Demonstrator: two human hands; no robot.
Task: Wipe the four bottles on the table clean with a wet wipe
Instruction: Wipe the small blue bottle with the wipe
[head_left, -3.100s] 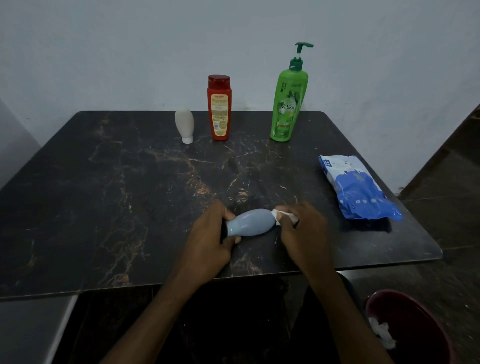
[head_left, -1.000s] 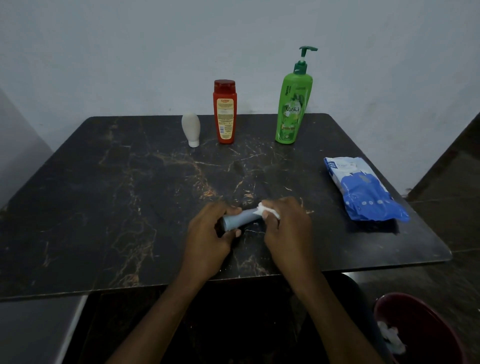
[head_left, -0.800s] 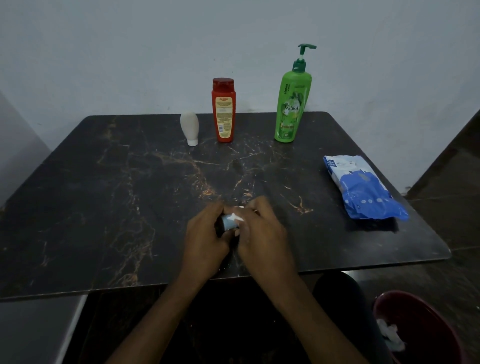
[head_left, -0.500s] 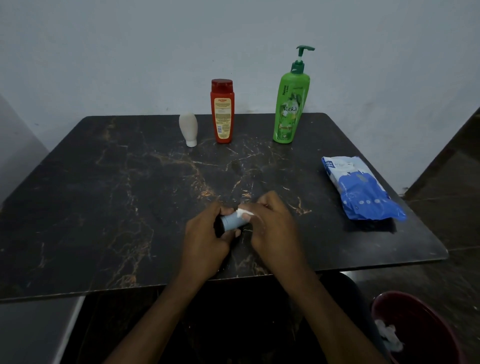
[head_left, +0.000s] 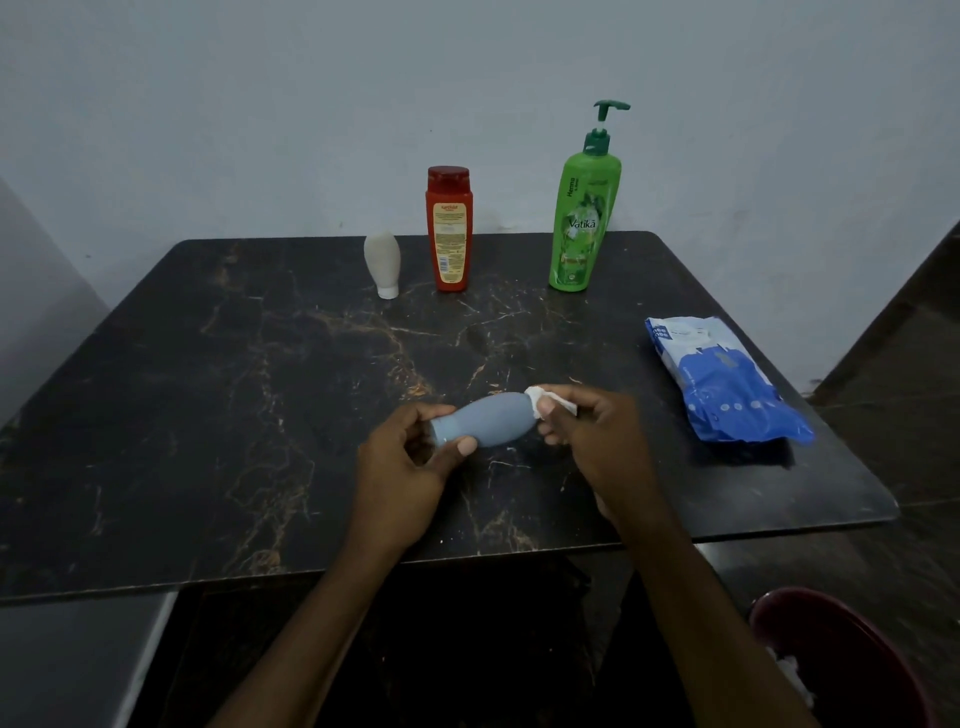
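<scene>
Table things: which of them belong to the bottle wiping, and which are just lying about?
Part of the job:
blue bottle, held by the left hand
wet wipe in the right hand
white bottle
red bottle
green pump bottle
pack of wipes

Just there:
red bin on the floor

**Hidden and cut off**

The blue bottle's (head_left: 485, 425) cap end sat buried in the left hand (head_left: 402, 467). Most of the wet wipe (head_left: 543, 406) was bunched out of sight inside the right hand's fingers (head_left: 558, 415). At lower right, the frame edge cut the red bin (head_left: 841, 660). The red bottle's (head_left: 449, 228) label print was too small to read.
</scene>
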